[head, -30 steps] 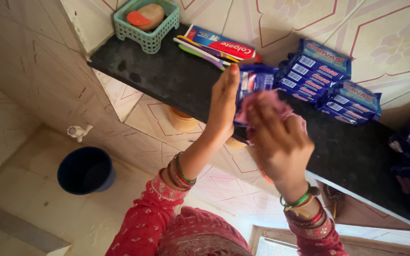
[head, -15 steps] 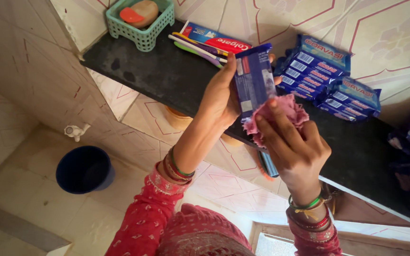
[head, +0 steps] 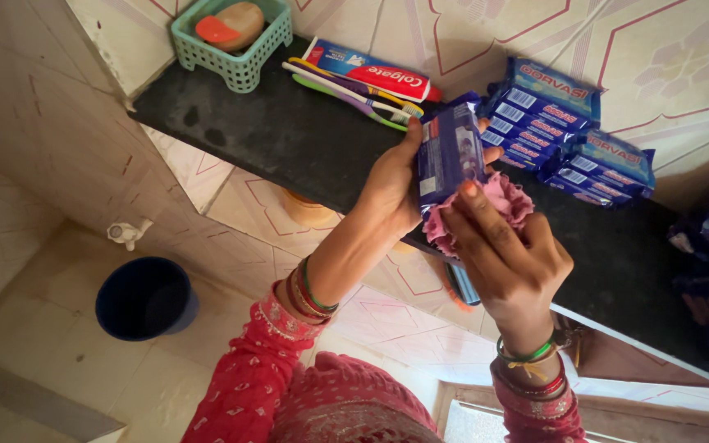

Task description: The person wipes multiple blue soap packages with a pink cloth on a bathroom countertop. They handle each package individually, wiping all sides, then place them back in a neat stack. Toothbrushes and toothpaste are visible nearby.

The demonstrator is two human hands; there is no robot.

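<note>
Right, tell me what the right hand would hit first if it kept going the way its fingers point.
The right hand, holding a pink cloth, points up toward the blue packet in the left hand. The cloth already seems to touch it; beyond lie the stacked blue packets, though depth is unclear.

The left hand point(head: 389, 184) is gripping a blue packet point(head: 446, 152) upright above the black shelf point(head: 289, 135) — the right hand point(head: 506, 258) is pressing a pink cloth point(head: 502, 201) against its lower end.
</note>
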